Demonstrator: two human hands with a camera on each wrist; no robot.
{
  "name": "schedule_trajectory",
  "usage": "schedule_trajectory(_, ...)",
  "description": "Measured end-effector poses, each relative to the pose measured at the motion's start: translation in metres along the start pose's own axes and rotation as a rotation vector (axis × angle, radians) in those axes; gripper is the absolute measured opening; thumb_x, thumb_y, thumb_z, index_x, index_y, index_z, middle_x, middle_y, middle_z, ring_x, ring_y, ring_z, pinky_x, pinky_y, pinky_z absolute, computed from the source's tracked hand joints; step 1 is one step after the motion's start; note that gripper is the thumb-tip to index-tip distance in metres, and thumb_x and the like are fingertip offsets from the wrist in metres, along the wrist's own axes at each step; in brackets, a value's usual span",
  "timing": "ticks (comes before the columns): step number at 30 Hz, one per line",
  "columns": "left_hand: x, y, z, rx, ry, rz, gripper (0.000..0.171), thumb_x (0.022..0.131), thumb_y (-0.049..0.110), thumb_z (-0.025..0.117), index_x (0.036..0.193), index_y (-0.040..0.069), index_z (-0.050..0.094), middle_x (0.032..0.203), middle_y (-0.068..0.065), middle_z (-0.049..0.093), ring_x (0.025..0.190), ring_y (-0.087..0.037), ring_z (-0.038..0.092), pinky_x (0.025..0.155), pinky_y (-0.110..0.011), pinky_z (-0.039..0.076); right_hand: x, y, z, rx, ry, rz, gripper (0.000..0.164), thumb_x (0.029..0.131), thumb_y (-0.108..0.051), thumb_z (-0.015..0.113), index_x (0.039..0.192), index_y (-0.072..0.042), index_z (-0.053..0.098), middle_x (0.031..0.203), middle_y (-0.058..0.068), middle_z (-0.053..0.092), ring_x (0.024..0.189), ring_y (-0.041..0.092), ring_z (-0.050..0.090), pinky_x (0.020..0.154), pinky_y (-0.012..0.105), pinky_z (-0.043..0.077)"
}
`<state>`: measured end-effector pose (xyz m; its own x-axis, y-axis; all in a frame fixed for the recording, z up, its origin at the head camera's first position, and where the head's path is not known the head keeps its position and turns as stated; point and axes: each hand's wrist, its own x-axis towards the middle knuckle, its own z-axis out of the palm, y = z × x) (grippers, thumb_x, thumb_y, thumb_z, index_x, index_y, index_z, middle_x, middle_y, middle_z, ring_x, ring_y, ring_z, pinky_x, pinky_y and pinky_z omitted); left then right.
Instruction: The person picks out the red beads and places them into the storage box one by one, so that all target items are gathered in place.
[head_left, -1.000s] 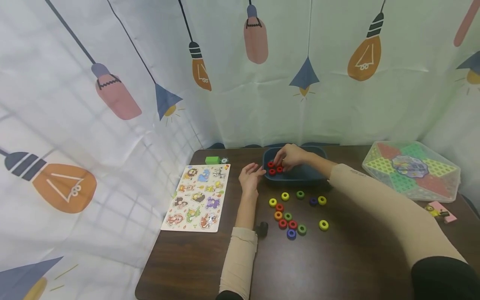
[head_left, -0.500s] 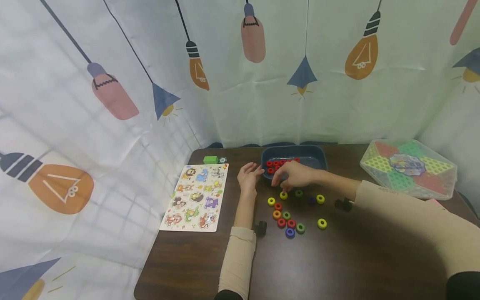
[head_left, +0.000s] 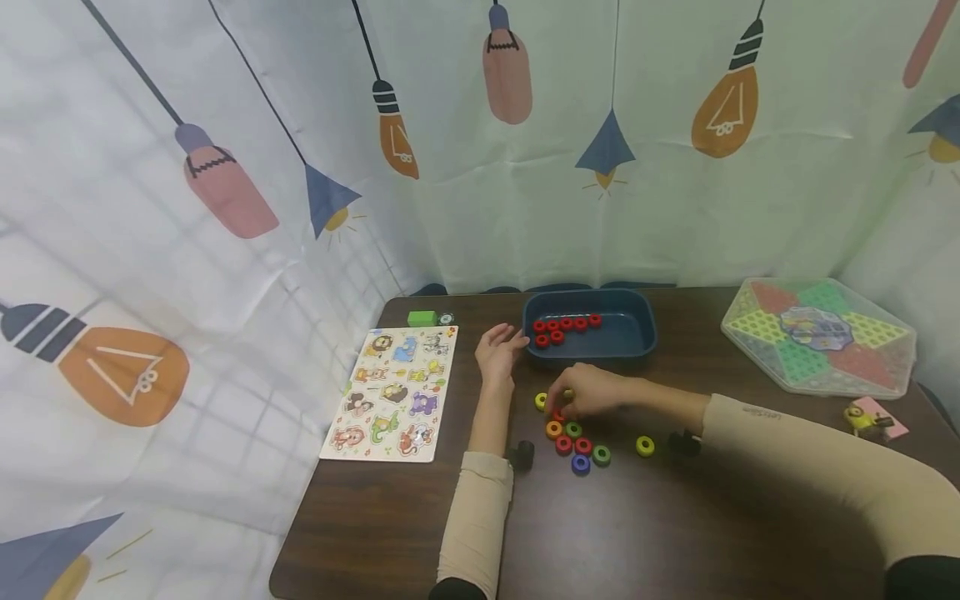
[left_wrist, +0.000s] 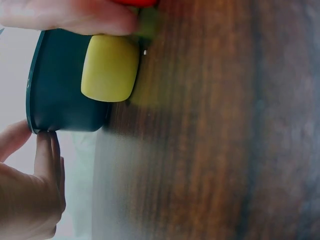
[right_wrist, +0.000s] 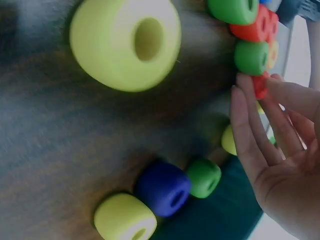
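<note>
My left hand (head_left: 497, 357) stays at the left end of a dark blue tray (head_left: 626, 333), its fingers straight and touching the tray's wall, as the left wrist view shows. Several red ring beads (head_left: 567, 323) lie in the tray's left part. In front of the tray my right hand (head_left: 591, 390) reaches down to the loose beads. Its thumb and fingertips pinch a red bead (right_wrist: 259, 86), partly hidden by the fingers. Around it lie an orange bead (head_left: 553, 429), green beads (head_left: 602, 455), a blue bead (head_left: 581, 464), yellow beads (head_left: 645, 446) and other red beads (head_left: 563, 445).
A board with animal pictures (head_left: 392, 392) lies at the left, with a green block (head_left: 422, 318) behind it. A clear hexagonal case (head_left: 821, 333) stands at the back right, near a small pink card (head_left: 877, 417). A printed curtain (head_left: 525, 208) hangs behind the table.
My right hand has left the inside of the tray, come forward over its front edge and down to the beads on the table, taking hold of a red one. My left hand has stayed put.
</note>
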<state>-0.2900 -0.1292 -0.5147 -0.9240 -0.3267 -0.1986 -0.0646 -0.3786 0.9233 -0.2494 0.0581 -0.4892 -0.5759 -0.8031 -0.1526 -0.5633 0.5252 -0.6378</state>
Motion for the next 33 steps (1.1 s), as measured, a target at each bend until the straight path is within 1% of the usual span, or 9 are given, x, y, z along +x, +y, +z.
schedule_trajectory(2, 0.000, 0.000, -0.001, 0.002, -0.005, -0.002, 0.053, 0.074, -0.015, 0.075, 0.121, 0.003, 0.059, 0.123, -0.018, 0.061, 0.105, -0.028, 0.068, 0.082, -0.032, 0.057, 0.000, 0.000, 0.003, 0.021, -0.005, 0.015, 0.023, 0.083, -0.008, 0.073, 0.098, -0.024, 0.077, 0.093, -0.014, 0.072, 0.073, 0.009, 0.065, 0.065, 0.026, 0.054)
schedule_trajectory(5, 0.000, 0.002, -0.001, 0.006, -0.019, -0.009, 0.054, 0.075, -0.014, 0.074, 0.123, 0.002, 0.057, 0.126, -0.018, 0.060, 0.108, -0.028, 0.067, 0.082, -0.030, 0.057, -0.001, 0.001, 0.004, 0.098, -0.012, 0.046, 0.024, 0.085, -0.004, 0.070, 0.097, -0.023, 0.077, 0.093, -0.010, 0.073, 0.067, 0.012, 0.068, 0.059, 0.027, 0.056)
schedule_trajectory(10, 0.000, 0.002, -0.001, -0.003, -0.034, -0.016, 0.057, 0.074, -0.015, 0.075, 0.125, 0.001, 0.056, 0.127, -0.019, 0.058, 0.110, -0.030, 0.066, 0.082, -0.030, 0.057, -0.001, 0.002, 0.001, 0.217, -0.025, 0.091, 0.028, 0.086, 0.002, 0.066, 0.096, -0.021, 0.077, 0.095, -0.006, 0.073, 0.069, 0.020, 0.071, 0.060, 0.032, 0.058)
schedule_trajectory(14, 0.000, 0.001, -0.001, -0.004, -0.016, 0.002, 0.054, 0.073, -0.015, 0.075, 0.121, 0.002, 0.058, 0.121, -0.016, 0.062, 0.107, -0.029, 0.067, 0.081, -0.031, 0.057, -0.003, 0.000, -0.009, 0.213, -0.015, 0.064, 0.029, 0.085, 0.004, 0.065, 0.096, -0.020, 0.078, 0.096, -0.004, 0.072, 0.066, 0.020, 0.071, 0.059, 0.034, 0.059)
schedule_trajectory(17, 0.000, 0.000, -0.001, -0.002, -0.007, 0.004, 0.053, 0.073, -0.014, 0.075, 0.120, 0.003, 0.059, 0.119, -0.014, 0.063, 0.107, -0.029, 0.068, 0.082, -0.032, 0.057, -0.003, -0.001, -0.021, 0.200, -0.010, 0.051, 0.028, 0.086, 0.003, 0.065, 0.098, -0.019, 0.077, 0.097, -0.005, 0.072, 0.066, 0.019, 0.071, 0.060, 0.035, 0.059)
schedule_trajectory(19, -0.001, 0.001, -0.001, -0.001, -0.007, 0.006, 0.052, 0.074, -0.014, 0.075, 0.121, 0.003, 0.059, 0.119, -0.014, 0.063, 0.107, -0.029, 0.068, 0.083, -0.033, 0.057, -0.002, -0.001, -0.031, 0.230, -0.011, 0.061, 0.028, 0.087, 0.003, 0.064, 0.100, -0.018, 0.076, 0.099, -0.005, 0.072, 0.068, 0.020, 0.072, 0.063, 0.036, 0.060)
schedule_trajectory(24, -0.001, 0.001, 0.000, 0.004, -0.013, 0.008, 0.051, 0.076, -0.014, 0.073, 0.122, 0.003, 0.058, 0.121, -0.014, 0.063, 0.107, -0.029, 0.067, 0.085, -0.033, 0.056, 0.003, 0.002, -0.062, 0.327, -0.015, 0.069, 0.027, 0.089, 0.004, 0.062, 0.105, -0.013, 0.075, 0.103, 0.002, 0.072, 0.074, 0.027, 0.073, 0.067, 0.040, 0.060)
schedule_trajectory(28, -0.001, 0.001, 0.000, 0.003, -0.013, 0.002, 0.052, 0.075, -0.014, 0.074, 0.121, 0.003, 0.058, 0.121, -0.015, 0.063, 0.106, -0.029, 0.068, 0.085, -0.033, 0.056, 0.009, 0.010, -0.089, 0.323, -0.004, 0.070, 0.025, 0.090, 0.004, 0.061, 0.109, -0.009, 0.073, 0.105, 0.007, 0.072, 0.075, 0.030, 0.073, 0.069, 0.043, 0.060)
schedule_trajectory(33, -0.001, 0.000, -0.001, -0.001, -0.006, 0.005, 0.052, 0.074, -0.014, 0.075, 0.121, 0.003, 0.058, 0.120, -0.015, 0.063, 0.106, -0.029, 0.068, 0.084, -0.032, 0.057, 0.021, 0.026, -0.116, 0.310, 0.026, 0.129, 0.026, 0.090, 0.007, 0.058, 0.114, 0.000, 0.069, 0.108, 0.015, 0.070, 0.077, 0.033, 0.072, 0.073, 0.049, 0.059)
